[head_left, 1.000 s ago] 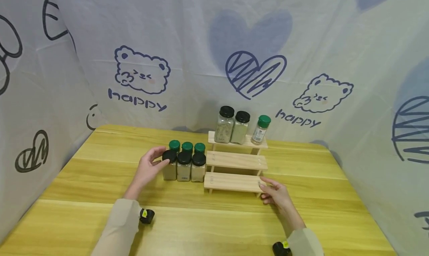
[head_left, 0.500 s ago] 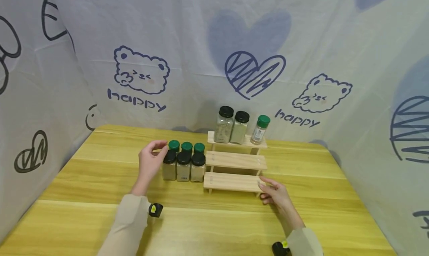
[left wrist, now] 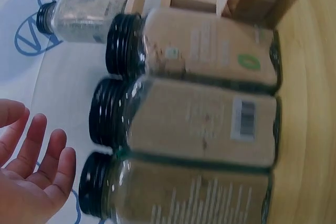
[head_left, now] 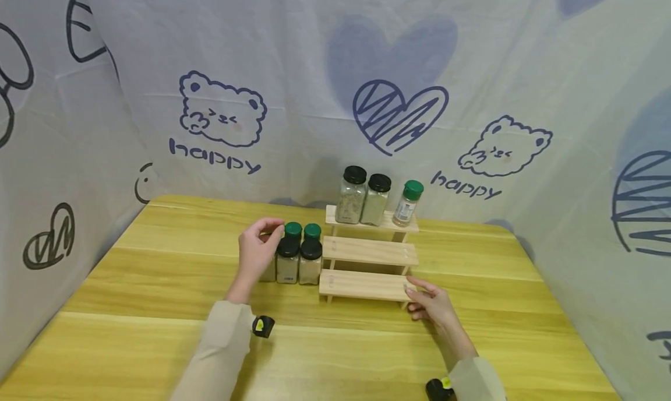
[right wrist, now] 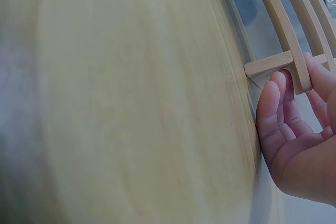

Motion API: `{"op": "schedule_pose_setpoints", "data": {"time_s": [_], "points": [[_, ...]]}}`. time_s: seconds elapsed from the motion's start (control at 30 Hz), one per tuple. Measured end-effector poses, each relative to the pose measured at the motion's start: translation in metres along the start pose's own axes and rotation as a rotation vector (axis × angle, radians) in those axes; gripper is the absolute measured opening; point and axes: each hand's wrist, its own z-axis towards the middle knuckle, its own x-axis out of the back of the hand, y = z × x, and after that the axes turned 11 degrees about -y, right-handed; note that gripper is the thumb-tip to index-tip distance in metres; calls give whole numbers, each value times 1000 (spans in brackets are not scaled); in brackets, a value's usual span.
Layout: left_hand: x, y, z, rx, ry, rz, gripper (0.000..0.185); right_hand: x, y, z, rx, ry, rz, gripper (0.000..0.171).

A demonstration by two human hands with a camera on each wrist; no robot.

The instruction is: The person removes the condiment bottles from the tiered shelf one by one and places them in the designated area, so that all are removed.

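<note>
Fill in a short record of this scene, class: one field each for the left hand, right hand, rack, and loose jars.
left hand: reaching over the leftmost spice jars, grip unclear
right hand: fingers touch the wooden stepped rack's lowest step
rack top step: two black-lidded jars, one green-lidded bottle
loose jars: clustered on the table, left of the rack

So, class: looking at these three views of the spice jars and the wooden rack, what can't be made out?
- Head view: the left hand hides the leftmost jars; whether it grips one is unclear.
- Left wrist view: jar labels are too blurred to read.
- Right wrist view: the rack is cut off by the top edge; the table is blurred.
</note>
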Motion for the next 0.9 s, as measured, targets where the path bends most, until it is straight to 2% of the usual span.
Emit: {"op": "schedule_pose_setpoints", "data": {"time_s": [0.2,0.4,0.5,0.6,0.83,0.9], "points": [[-14,12,1,-3,-33,-8,14,0,0,0,6,-2,-7,46],[-26,46,-2,-12,-65,-33,12,0,-1,0,3,-1,-9,46],[-33,55,-3,-23,-87,-38,11,0,-1,0,7,-1,-8,47],[-41,55,-2,-34,-104,-45,11,0,-1,-1,6,-1,-6,48],[-62,28,6,-31,-142,-67,12,0,-1,-1,6,1,4,47],[-67,25,8,-39,-155,-73,12,0,0,-1,6,-2,4,47]]}}
